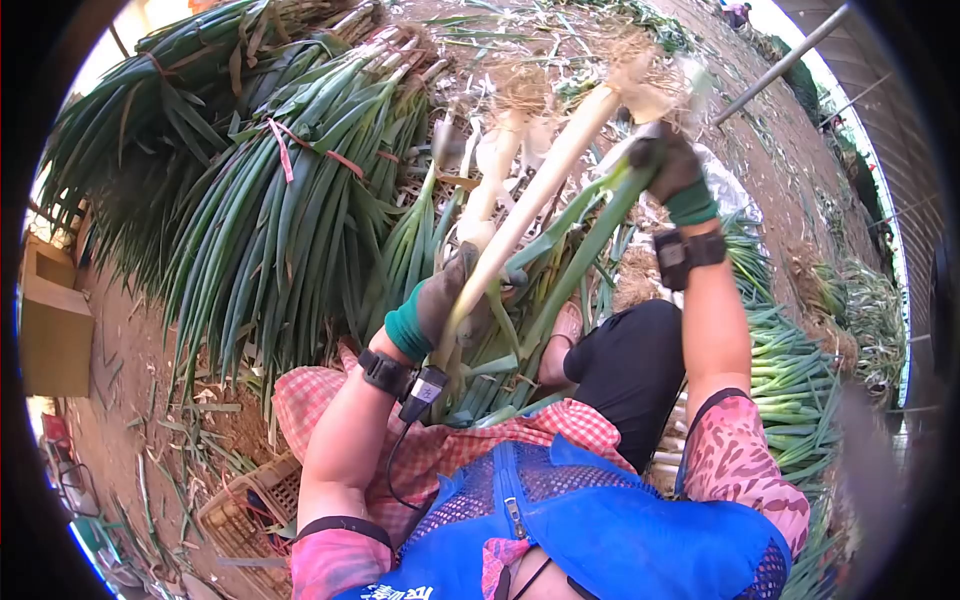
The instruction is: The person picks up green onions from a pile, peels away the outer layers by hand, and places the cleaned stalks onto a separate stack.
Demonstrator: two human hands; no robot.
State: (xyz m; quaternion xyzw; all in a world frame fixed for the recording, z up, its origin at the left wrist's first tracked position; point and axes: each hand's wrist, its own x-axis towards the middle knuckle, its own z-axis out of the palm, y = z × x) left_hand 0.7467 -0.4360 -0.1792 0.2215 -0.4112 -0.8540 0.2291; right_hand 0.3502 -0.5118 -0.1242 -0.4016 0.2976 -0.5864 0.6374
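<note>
My left hand (440, 300), in a dark glove with a green cuff, is closed around the lower part of a long green onion (545, 185). This onion slants up to the right, its pale shaft ending in a tuft of roots. A second pale onion (485, 190) stands just behind it, roots also upward. My right hand (670, 165), gloved alike, is up near the root end. Its fingers are closed on a green leaf (605, 245) that hangs down toward my lap; the fingertips are blurred. More loose leaves lie between my knees.
Large bundles of green onions (290, 180) tied with pink bands lie at the left. Trimmed onions (790, 370) lie in a row on the right. A plastic crate (255, 500), a cardboard box (55, 335) and a metal pole (780, 65) stand around. Scraps litter the soil.
</note>
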